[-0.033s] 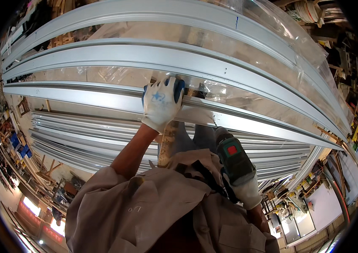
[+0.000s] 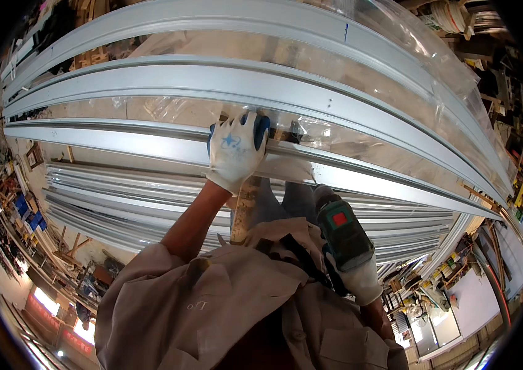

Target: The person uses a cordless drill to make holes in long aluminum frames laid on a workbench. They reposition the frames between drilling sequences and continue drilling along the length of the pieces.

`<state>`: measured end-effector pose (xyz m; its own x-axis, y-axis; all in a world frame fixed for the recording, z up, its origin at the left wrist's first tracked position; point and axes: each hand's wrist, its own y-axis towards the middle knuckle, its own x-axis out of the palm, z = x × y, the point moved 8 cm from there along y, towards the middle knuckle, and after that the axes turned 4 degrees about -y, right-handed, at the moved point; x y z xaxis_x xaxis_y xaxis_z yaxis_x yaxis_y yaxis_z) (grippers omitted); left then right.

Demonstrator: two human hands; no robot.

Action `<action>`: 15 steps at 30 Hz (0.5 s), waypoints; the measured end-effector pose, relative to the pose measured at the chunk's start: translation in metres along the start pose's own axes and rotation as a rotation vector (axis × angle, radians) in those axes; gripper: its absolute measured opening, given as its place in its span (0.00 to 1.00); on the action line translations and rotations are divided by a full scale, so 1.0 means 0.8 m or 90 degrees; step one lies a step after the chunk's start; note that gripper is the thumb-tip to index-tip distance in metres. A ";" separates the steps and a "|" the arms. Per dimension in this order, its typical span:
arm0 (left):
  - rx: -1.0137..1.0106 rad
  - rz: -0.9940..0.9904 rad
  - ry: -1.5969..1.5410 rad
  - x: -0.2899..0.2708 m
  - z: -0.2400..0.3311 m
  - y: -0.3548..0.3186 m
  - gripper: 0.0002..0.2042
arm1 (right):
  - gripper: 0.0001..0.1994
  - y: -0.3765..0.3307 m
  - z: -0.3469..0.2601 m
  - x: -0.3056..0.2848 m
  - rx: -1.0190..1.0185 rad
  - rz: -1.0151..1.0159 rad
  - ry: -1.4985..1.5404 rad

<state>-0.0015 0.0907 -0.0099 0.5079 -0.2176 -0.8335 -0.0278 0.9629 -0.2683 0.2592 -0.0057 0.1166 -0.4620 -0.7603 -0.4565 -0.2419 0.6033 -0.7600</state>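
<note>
A long silver metal profile [image 2: 144, 145] runs crosswise in front of me. My left hand [image 2: 238, 151], in a white work glove with blue finger coating, is closed over it near the middle, fingers wrapped past its far edge. My right hand [image 2: 360, 280], also gloved, holds a dark green cordless drill [image 2: 346, 237] with a red patch on its back end. The drill's tip points at the near face of the profile, right of my left hand. Whether the bit has entered the metal I cannot tell. Most of my right fingers are hidden behind the drill.
Two more long silver profiles [image 2: 175, 79] lie farther off, with clear plastic film [image 2: 391, 68] around them. A wooden bar [image 2: 243, 213] supports the work from below. Stacked profiles [image 2: 101, 194] lie lower down on both sides of me. Workshop clutter lines both sides.
</note>
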 end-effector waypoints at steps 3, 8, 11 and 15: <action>0.000 -0.005 0.014 -0.001 0.001 0.000 0.18 | 0.12 0.002 0.005 0.002 -0.016 -0.002 -0.023; 0.025 0.058 0.031 -0.001 0.000 -0.004 0.16 | 0.11 0.006 -0.010 -0.009 -0.012 0.067 0.144; -0.010 -0.001 0.020 0.003 -0.001 -0.002 0.17 | 0.11 0.006 -0.012 -0.010 -0.013 0.058 0.122; 0.012 0.005 0.041 0.005 -0.003 -0.003 0.20 | 0.11 0.007 -0.011 -0.007 -0.051 0.055 0.078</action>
<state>-0.0015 0.0872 -0.0141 0.4517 -0.2186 -0.8650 -0.0153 0.9675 -0.2525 0.2529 0.0036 0.1189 -0.5835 -0.6723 -0.4556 -0.2612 0.6866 -0.6786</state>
